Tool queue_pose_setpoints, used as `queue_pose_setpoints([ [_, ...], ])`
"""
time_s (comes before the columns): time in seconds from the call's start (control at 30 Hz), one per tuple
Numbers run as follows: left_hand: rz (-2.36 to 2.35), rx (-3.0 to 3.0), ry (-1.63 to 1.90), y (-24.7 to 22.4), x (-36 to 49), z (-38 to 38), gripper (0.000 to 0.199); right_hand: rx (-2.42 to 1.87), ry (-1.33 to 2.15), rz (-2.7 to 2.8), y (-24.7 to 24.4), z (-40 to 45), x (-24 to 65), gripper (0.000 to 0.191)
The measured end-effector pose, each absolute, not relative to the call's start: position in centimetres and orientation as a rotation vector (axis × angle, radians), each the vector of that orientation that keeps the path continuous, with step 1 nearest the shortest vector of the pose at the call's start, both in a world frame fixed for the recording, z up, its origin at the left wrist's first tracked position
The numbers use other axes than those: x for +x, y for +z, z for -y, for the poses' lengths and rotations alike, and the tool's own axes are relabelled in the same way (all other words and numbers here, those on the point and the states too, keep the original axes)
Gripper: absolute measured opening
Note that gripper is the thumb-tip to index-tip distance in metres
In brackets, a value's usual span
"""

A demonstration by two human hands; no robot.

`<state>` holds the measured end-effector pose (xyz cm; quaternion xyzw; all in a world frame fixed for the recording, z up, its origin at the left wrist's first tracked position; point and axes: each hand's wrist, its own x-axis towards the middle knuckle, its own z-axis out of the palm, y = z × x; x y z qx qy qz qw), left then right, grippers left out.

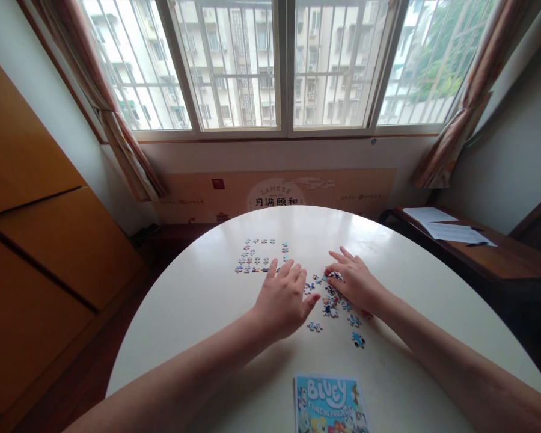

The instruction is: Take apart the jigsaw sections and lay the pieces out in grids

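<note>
Small jigsaw pieces lie in a loose pile (331, 300) on the white round table (184, 313). My right hand (351, 278) rests over the pile's upper right part, fingers spread, partly covering some pieces. Just left of the pile, my left hand (285, 297) is held palm down with its fingers apart and nothing visible in it. Beyond that hand, other pieces are laid out as a partial frame (256, 261); its lower right corner is partly hidden by my fingers. A few single pieces, one of them blue (358, 340), lie nearer to me.
A blue Bluey picture sheet (331, 403) lies at the table's near edge. Papers (455, 231) and pens are on a brown side table at the right. Behind the round table are a printed panel (184, 186), windows and curtains. An orange-brown cabinet (40, 258) stands left.
</note>
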<state>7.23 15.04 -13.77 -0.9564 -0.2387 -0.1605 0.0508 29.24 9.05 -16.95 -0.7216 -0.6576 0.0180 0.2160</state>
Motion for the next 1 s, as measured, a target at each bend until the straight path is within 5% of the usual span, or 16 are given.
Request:
queue_pose_setpoints([
  [0.43, 0.529, -3.003, -0.901, -13.4, 7.3, -15.3, 0.022, -1.878, 0.365, 1.653, -15.3, -7.6, 29.5, 0.012],
  [0.67, 0.625, -3.24, -1.307, -12.4, 7.1, -14.6, 0.016, -1.525, 0.471, 1.573, -12.0, -5.5, 26.2, 0.02],
  [1.0, 0.79, -3.453, -1.39, -12.3, 7.3, -14.7, 0.01, -1.469, 0.412, 1.576, -12.8, -5.7, 25.1, 0.023],
])
